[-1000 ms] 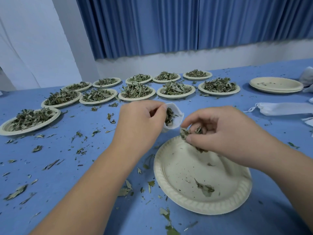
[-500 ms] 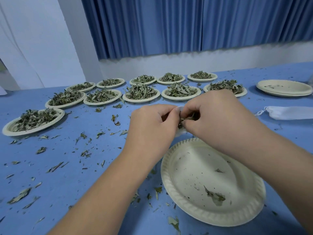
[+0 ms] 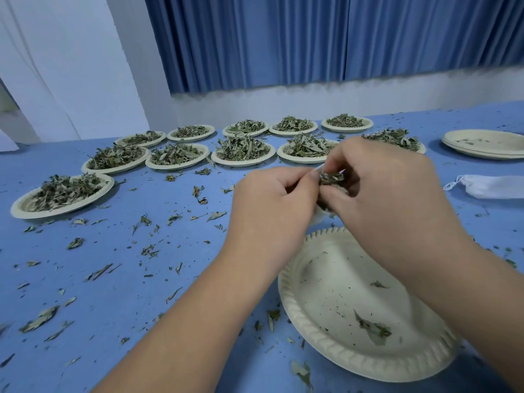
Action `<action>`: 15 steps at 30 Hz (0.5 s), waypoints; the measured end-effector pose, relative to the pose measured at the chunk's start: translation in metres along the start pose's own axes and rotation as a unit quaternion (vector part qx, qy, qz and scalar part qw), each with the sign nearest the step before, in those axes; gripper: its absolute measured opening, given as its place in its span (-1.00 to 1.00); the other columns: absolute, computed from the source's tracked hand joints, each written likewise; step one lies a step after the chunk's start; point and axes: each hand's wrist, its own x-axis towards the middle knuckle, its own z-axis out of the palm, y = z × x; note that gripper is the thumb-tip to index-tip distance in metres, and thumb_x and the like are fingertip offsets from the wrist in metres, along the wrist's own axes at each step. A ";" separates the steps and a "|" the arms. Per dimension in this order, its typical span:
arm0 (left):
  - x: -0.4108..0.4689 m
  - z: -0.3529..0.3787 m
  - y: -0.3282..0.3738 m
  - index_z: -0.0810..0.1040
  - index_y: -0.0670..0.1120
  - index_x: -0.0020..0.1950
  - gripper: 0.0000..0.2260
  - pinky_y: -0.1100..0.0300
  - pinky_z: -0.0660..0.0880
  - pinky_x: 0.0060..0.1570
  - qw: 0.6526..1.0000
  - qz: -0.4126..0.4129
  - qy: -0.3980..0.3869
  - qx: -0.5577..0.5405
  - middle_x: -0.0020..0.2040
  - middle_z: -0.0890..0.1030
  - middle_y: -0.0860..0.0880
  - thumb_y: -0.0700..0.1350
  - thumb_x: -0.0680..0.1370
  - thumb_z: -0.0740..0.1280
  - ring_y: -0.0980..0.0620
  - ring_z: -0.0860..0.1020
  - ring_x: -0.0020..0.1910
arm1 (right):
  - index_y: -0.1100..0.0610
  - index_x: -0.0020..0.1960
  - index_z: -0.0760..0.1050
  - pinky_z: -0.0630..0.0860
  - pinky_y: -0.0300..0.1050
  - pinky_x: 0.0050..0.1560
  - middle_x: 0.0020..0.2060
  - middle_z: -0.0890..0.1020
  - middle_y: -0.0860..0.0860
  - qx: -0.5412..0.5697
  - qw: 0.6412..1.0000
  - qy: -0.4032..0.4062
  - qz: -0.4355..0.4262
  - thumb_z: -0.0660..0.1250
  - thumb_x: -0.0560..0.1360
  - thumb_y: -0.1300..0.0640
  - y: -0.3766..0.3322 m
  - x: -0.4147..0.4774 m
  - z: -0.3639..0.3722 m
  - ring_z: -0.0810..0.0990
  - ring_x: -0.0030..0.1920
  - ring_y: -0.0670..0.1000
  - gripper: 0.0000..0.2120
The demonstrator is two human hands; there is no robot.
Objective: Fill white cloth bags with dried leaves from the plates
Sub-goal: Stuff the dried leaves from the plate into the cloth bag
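My left hand (image 3: 272, 205) grips a small white cloth bag (image 3: 319, 217), mostly hidden between my two hands above the far rim of a nearly empty paper plate (image 3: 317, 282). My right hand (image 3: 388, 194) pinches dried leaves (image 3: 330, 177) at the bag's mouth, fingers curled over it. A few leaf scraps (image 3: 374, 331) lie in the plate. Several plates heaped with dried leaves (image 3: 243, 147) stand in two rows at the back of the blue table.
Another leaf plate (image 3: 61, 194) sits at the far left. Stacked empty plates (image 3: 485, 143) and a flat white bag (image 3: 493, 187) lie at the right. Loose leaves (image 3: 42, 319) litter the blue table (image 3: 127, 293). A blue curtain hangs behind.
My right hand rose from the plate with a pinch of leaves and met my left hand at the bag's mouth. The open bag is now covered by both hands.
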 end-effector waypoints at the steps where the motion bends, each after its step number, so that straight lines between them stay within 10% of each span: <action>1: 0.000 0.000 0.001 0.66 -0.18 -0.20 -0.78 0.04 0.40 -0.39 1.000 -0.004 -0.002 -0.005 -0.27 0.60 -0.27 -0.14 0.57 0.30 0.03 0.42 -0.35 | 0.10 -0.17 0.54 0.37 -0.19 -0.26 -0.31 0.52 -0.08 -0.001 1.000 0.004 -0.009 0.50 0.33 0.24 0.002 0.000 0.000 0.46 -0.29 -0.06 -0.83; 15: -0.003 0.004 0.002 0.65 -0.23 -0.19 -0.78 0.19 0.35 -0.38 0.999 -0.034 0.002 -0.036 -0.29 0.58 -0.27 -0.14 0.54 0.30 0.04 0.43 -0.38 | 0.12 -0.17 0.61 0.36 -0.16 -0.17 -0.30 0.60 -0.01 -0.014 0.997 -0.068 -0.020 0.45 0.39 0.18 0.006 0.004 -0.004 0.51 -0.25 0.00 -0.96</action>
